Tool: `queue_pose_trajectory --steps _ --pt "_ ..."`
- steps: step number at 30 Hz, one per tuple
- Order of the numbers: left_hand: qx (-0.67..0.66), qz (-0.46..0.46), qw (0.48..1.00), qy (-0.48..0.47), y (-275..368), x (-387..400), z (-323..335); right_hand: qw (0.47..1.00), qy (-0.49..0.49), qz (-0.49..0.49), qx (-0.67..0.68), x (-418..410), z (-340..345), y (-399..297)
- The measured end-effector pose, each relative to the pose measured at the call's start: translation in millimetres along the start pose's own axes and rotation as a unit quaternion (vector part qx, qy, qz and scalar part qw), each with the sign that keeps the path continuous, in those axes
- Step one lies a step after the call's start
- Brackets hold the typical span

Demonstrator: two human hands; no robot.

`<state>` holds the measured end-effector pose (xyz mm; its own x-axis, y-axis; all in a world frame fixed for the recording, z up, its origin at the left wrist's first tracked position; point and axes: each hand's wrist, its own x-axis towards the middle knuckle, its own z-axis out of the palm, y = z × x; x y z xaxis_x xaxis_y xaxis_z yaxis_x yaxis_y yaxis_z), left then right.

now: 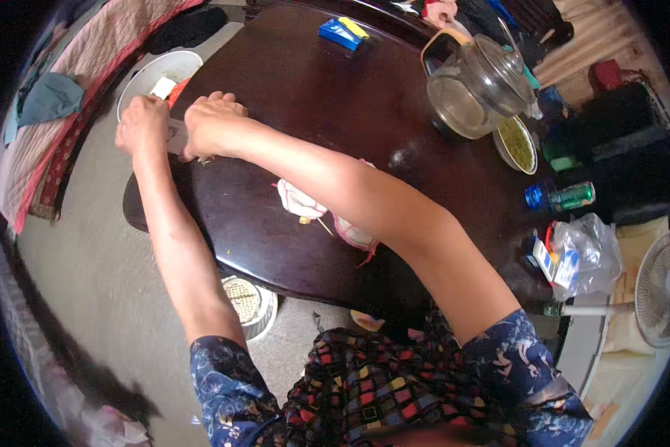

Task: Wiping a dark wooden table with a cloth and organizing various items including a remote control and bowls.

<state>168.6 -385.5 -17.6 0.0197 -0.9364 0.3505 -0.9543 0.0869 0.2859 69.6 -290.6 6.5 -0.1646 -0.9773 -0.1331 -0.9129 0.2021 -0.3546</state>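
My left hand (144,125) is just past the rounded edge of a dark wooden table (312,89), with its fingers curled on a pale flat piece (176,137), perhaps thin card or plastic. My right hand (214,125) is over the table's edge, its thumb side against that piece; its fingers are partly hidden. Small scraps (205,161) lie below the right hand. Behind my hands, a white bin or basin (190,57) holds something white and something red. A white cloth with red lines (298,200) lies partly under my right forearm.
Far on the table is a blue box (340,34). At right stand a glass kettle (457,95), a bowl of green food or leaves (518,146), a green can (578,196) and a plastic bag (597,251). A fan (659,290) is farther right. A round white container (268,313) is below the table edge.
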Motion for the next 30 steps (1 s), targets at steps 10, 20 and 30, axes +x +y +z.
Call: queue_pose_trajectory --steps 10,20,30 --pt "-0.090 0.050 0.986 0.132 6.6 3.3 3.1 0.949 0.191 -0.060 0.245 2.2 -14.8 51.4" --pt "-0.074 0.198 0.963 0.166 32.7 -5.1 16.3 0.805 0.416 0.119 0.405 34.1 -107.9 290.2" --pt "0.011 0.170 0.984 0.050 18.7 0.9 32.1 0.860 0.455 0.225 0.052 45.1 -83.8 316.1"
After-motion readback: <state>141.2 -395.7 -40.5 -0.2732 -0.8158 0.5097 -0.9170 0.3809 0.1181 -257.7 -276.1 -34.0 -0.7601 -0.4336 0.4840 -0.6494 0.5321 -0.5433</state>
